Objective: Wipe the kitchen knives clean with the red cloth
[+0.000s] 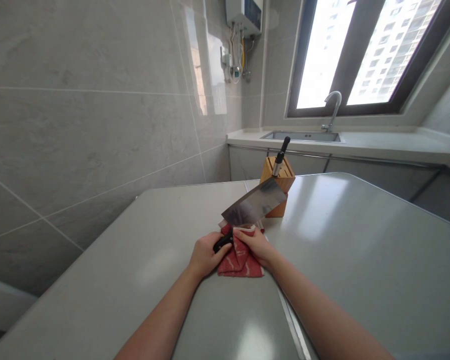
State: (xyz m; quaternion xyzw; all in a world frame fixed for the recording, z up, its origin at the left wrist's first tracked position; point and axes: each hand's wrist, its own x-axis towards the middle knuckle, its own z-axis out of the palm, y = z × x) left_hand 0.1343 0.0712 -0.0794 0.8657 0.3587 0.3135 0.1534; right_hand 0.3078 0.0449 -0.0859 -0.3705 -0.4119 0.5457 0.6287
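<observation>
My left hand [204, 256] is closed around the black handle of a cleaver [254, 205], whose broad steel blade is raised and points away to the right. My right hand [255, 245] grips a red patterned cloth [238, 263] that lies bunched on the grey countertop [135, 280], its fingers curled over the cloth's top edge just below the blade's heel. The two hands nearly touch.
A wooden knife block [281, 176] with one black-handled knife [282, 155] in it stands just behind the blade. Beyond are a sink [302, 136] with a faucet [332, 107] under a window, and a tiled wall on the left. A seam runs along the countertop.
</observation>
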